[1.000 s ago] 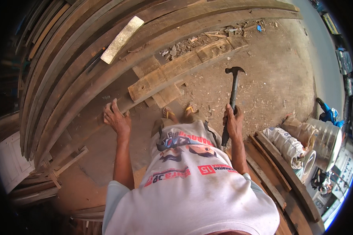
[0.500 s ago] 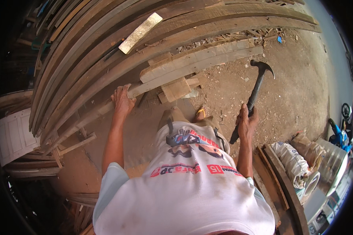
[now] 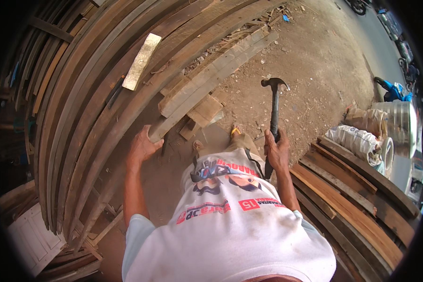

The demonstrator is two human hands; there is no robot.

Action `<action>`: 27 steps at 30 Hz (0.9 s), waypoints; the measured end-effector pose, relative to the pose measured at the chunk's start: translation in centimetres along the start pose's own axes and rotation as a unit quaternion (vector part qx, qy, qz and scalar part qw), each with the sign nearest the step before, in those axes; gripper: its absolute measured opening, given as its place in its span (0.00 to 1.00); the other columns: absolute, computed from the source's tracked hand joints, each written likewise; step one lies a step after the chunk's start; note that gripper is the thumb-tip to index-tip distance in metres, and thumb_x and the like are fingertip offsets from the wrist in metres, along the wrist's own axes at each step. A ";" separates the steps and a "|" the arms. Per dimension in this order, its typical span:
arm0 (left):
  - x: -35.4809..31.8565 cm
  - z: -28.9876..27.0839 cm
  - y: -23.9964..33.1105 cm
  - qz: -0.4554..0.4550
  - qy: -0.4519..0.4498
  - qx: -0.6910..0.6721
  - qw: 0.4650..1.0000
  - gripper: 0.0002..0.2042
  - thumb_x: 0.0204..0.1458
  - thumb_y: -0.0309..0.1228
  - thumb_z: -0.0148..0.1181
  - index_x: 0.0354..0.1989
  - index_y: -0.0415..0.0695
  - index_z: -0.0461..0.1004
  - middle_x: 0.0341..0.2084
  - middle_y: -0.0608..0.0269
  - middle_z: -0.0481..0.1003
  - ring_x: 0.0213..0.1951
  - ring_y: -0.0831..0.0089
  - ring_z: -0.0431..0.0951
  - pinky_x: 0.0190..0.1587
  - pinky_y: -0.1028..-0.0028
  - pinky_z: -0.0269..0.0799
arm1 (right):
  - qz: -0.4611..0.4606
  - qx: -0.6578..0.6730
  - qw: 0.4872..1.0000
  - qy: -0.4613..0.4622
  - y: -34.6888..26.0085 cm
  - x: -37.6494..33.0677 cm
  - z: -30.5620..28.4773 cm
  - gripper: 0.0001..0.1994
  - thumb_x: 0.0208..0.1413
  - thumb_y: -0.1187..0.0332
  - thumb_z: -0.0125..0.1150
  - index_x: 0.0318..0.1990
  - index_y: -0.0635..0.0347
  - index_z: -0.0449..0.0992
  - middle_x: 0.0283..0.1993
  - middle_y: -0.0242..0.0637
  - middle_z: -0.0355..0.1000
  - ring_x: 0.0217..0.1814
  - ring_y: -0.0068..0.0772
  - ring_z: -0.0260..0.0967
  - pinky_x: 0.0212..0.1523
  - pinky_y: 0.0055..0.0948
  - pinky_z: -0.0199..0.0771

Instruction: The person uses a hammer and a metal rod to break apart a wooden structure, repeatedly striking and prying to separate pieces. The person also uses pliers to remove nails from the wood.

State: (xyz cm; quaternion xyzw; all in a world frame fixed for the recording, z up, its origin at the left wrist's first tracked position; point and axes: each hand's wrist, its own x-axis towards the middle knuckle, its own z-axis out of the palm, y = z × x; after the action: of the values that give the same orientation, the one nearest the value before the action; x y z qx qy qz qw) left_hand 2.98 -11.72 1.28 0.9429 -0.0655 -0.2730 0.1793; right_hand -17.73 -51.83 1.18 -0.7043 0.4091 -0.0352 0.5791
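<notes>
My left hand (image 3: 143,144) is closed around the near end of a long wooden plank (image 3: 192,104), fingers over the top and thumb at the end. Right beside that plank lies a second, thicker beam (image 3: 216,66), slightly shorter at the near end. Short wooden blocks (image 3: 205,111) sit beneath the pair. My right hand (image 3: 278,152) grips a black claw hammer (image 3: 275,108) by its handle, head up and away from me, held clear of the wood.
Long stacked boards (image 3: 122,108) curve along the left, with a pale wood block (image 3: 142,61) on top. More planks (image 3: 348,207) lie at right, near white sacks (image 3: 355,141) and a metal drum (image 3: 399,124). A white panelled door (image 3: 36,239) leans at lower left.
The view has turned, so the boards slant more steeply and the right-hand planks show more. My left hand still holds the plank end, and the hammer stays in my right hand, now more upright.
</notes>
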 end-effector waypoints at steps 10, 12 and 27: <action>0.2 0.0 -1.7 0.053 0.001 0.004 0.999 0.38 0.46 0.43 0.72 0.64 0.34 0.67 0.54 0.33 0.77 0.56 0.40 0.78 0.60 0.52 0.74 | -0.008 0.047 0.999 0.010 1.3 -7.1 5.9 0.19 0.66 0.52 0.66 0.38 0.56 0.67 0.24 0.24 0.63 0.20 0.16 0.61 0.19 0.22 0.62; 0.0 0.9 -2.0 0.064 0.036 0.004 0.997 0.37 0.47 0.43 0.73 0.63 0.36 0.67 0.53 0.35 0.77 0.56 0.41 0.78 0.59 0.51 0.73 | -0.005 0.047 0.999 -0.003 1.6 -8.2 7.2 0.19 0.66 0.52 0.66 0.38 0.56 0.67 0.24 0.23 0.63 0.19 0.16 0.61 0.19 0.21 0.62; -2.1 7.1 -3.1 0.137 0.279 0.017 0.950 0.33 0.48 0.41 0.74 0.60 0.40 0.68 0.48 0.52 0.73 0.53 0.55 0.73 0.56 0.55 0.65 | -0.077 -0.062 0.992 -0.077 -1.5 -11.0 12.6 0.21 0.66 0.49 0.66 0.37 0.59 0.70 0.26 0.30 0.67 0.19 0.21 0.66 0.19 0.24 0.67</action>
State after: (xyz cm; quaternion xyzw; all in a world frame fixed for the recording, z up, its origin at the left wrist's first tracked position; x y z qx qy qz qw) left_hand -2.58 -10.51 -4.44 0.9663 -0.1458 0.0288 0.2101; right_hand -17.60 -35.20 3.00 -0.7687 0.3094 0.0000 0.5598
